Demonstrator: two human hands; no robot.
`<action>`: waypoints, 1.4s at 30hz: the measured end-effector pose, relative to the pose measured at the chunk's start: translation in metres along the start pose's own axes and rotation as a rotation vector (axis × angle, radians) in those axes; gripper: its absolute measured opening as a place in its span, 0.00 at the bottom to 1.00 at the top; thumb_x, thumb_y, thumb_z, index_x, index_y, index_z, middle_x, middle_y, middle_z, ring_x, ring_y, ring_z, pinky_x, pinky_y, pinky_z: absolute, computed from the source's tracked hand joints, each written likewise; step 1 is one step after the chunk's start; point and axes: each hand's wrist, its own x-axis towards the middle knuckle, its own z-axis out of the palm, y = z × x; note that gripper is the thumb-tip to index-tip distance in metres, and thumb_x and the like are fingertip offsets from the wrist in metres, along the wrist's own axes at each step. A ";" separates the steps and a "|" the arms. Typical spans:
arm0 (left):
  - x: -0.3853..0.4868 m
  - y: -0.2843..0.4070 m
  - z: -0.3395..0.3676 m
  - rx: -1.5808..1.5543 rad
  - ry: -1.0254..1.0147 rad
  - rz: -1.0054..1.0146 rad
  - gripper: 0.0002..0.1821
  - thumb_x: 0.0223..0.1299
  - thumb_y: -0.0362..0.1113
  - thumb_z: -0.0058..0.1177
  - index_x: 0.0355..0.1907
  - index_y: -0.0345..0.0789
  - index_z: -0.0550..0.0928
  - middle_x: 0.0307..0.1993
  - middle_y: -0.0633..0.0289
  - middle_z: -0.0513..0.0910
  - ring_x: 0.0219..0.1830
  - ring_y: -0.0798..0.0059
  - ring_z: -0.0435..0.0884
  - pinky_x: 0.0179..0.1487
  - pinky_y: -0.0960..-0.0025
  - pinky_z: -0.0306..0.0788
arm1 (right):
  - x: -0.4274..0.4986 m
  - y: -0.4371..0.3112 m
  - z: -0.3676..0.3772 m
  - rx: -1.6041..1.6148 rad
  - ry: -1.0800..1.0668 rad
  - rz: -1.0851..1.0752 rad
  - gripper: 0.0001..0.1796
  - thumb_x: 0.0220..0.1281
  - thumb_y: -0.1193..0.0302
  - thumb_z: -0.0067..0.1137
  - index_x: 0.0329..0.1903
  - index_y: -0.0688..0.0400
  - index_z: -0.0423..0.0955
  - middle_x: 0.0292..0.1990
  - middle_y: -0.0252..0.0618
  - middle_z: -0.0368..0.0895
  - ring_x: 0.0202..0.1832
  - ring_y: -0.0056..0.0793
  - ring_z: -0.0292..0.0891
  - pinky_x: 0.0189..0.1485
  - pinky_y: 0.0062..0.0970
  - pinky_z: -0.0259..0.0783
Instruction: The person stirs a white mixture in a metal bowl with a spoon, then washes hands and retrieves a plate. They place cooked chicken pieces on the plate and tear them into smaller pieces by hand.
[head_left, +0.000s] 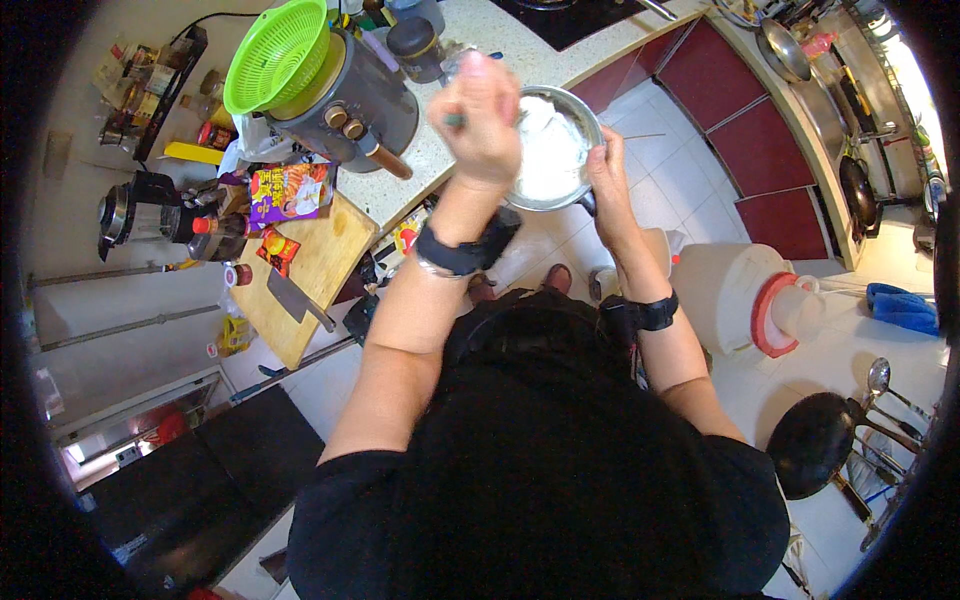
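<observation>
A round metal pot with a dark handle is held out in front of my body. Inside it lies a white, soft-looking mass. My right hand grips the pot's near right side, with the thumb at the rim. Over the left side of the pot is my left hand, curled into a fist and blurred. A small green end pokes out of that fist, apparently part of a handle; whatever lies beyond it is hidden by the hand.
Left, the speckled counter bears a grey cooker with a green colander on top. A cleaver and food packets lie on a wooden cutting board. A large whitish container stands right. A black wok hangs lower right.
</observation>
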 end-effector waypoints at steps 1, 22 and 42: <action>-0.004 -0.001 0.013 0.076 0.034 0.013 0.27 0.77 0.41 0.31 0.14 0.40 0.60 0.12 0.70 0.57 0.14 0.81 0.54 0.21 0.73 0.50 | 0.000 0.000 0.003 -0.018 -0.013 0.002 0.34 0.71 0.44 0.45 0.67 0.56 0.58 0.40 0.38 0.72 0.46 0.23 0.70 0.51 0.24 0.68; -0.069 0.019 -0.034 -0.139 -0.315 -0.330 0.29 0.75 0.47 0.30 0.12 0.40 0.59 0.12 0.69 0.56 0.15 0.78 0.52 0.22 0.70 0.49 | 0.004 0.009 -0.002 0.043 0.016 0.072 0.35 0.72 0.44 0.44 0.66 0.60 0.58 0.42 0.41 0.73 0.46 0.24 0.72 0.50 0.25 0.70; -0.107 -0.021 -0.085 0.556 -0.907 -0.205 0.10 0.60 0.41 0.54 0.28 0.39 0.73 0.37 0.58 0.76 0.39 0.61 0.74 0.40 0.60 0.67 | 0.012 0.068 0.013 0.189 -0.090 0.583 0.26 0.70 0.44 0.46 0.57 0.50 0.63 0.53 0.36 0.65 0.51 0.27 0.70 0.46 0.26 0.74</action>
